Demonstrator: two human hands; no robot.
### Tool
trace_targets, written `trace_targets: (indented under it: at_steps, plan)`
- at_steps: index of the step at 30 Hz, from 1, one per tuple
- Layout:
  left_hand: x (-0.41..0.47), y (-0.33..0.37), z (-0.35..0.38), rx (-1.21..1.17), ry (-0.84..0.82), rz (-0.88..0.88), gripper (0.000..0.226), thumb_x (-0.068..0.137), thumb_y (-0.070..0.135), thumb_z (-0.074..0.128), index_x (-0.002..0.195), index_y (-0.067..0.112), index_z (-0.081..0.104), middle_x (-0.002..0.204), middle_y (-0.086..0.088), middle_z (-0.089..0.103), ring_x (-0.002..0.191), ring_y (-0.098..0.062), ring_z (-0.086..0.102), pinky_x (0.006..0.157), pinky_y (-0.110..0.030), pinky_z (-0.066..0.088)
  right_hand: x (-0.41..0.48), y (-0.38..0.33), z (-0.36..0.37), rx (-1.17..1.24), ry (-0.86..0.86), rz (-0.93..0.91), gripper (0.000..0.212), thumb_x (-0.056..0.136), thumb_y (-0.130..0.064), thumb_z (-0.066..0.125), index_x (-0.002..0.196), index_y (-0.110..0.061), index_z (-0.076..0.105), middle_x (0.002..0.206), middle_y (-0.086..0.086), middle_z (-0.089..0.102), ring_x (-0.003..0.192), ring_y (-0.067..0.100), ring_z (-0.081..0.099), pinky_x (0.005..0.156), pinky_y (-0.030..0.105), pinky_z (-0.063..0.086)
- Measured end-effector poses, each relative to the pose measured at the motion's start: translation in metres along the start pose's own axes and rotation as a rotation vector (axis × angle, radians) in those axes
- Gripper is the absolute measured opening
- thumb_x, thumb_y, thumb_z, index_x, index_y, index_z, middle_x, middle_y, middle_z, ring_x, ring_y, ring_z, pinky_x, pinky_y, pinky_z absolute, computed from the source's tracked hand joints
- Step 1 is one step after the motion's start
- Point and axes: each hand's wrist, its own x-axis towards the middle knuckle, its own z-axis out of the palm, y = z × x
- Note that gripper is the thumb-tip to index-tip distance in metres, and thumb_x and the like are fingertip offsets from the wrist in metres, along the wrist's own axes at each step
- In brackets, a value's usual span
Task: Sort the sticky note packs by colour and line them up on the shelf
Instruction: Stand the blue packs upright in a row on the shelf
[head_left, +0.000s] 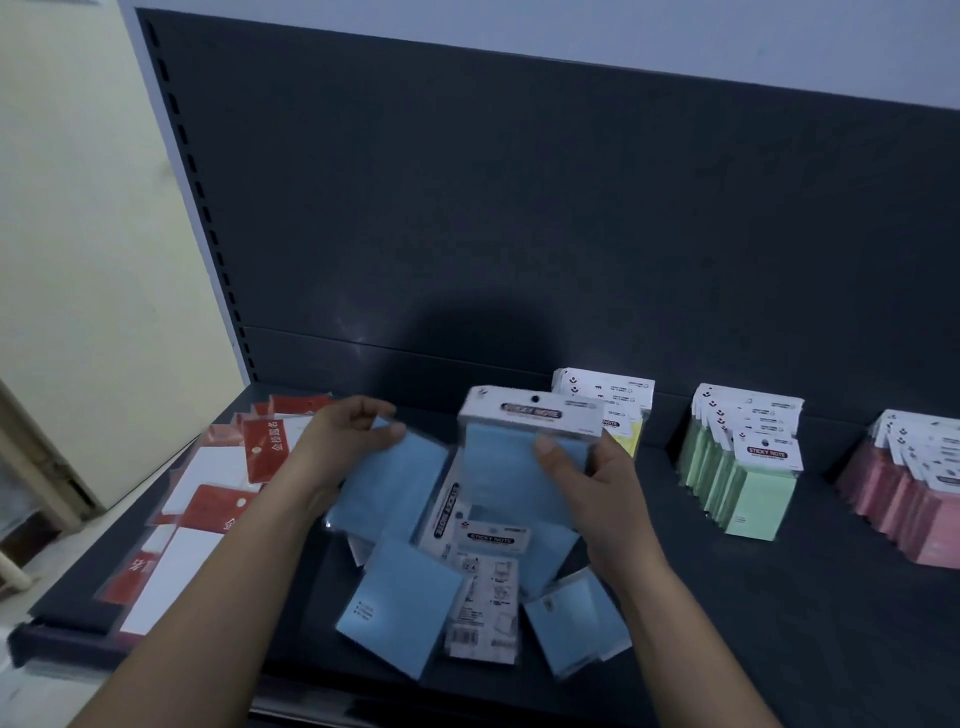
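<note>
Several blue sticky note packs lie scattered on the dark shelf in front of me. My right hand grips one blue pack upright, its white header on top. My left hand holds another blue pack by its upper edge, tilted over the pile. Behind the upright pack stands a row of yellow packs, mostly hidden. To the right stand a row of green packs and a row of pink packs.
Red and white flat packets lie overlapping on the shelf's left end. A dark back panel rises behind the shelf. A slotted upright and a cream wall are at the left. Bare shelf surface lies between the rows.
</note>
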Motion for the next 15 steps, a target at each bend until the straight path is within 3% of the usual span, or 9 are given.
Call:
trace_targets:
  at_steps: [4,10,15]
  plan:
    - [0.003,0.017,0.015,-0.131,-0.014,0.031,0.009,0.083,0.0,0.066,0.08,0.009,0.065,0.065,-0.005,0.066,0.054,-0.015,0.06,0.052,-0.022,0.052,-0.001,-0.01,0.006,-0.017,-0.179,-0.011,0.014,0.083,-0.014,0.069,0.096,-0.01,0.068,0.093,0.004,0.075,0.083,0.02,0.071,0.068,0.03,0.057]
    - [-0.006,0.024,0.047,-0.542,0.166,0.039,0.02,0.089,-0.007,0.053,0.082,0.011,0.059,0.075,-0.008,0.059,0.068,-0.019,0.054,0.067,-0.032,0.049,0.009,-0.011,0.019,0.318,0.005,0.122,0.036,0.071,-0.026,0.071,0.1,-0.005,0.065,0.089,0.006,0.073,0.077,0.019,0.071,0.065,0.037,0.058]
    - [-0.025,0.021,0.071,-0.853,-0.109,-0.089,0.023,0.092,-0.005,0.045,0.082,0.015,0.051,0.079,-0.007,0.064,0.071,-0.019,0.059,0.061,-0.031,0.051,0.018,-0.011,0.025,0.482,0.121,0.214,0.035,0.082,-0.018,0.07,0.113,-0.006,0.061,0.103,0.01,0.071,0.078,0.022,0.072,0.061,0.044,0.059]
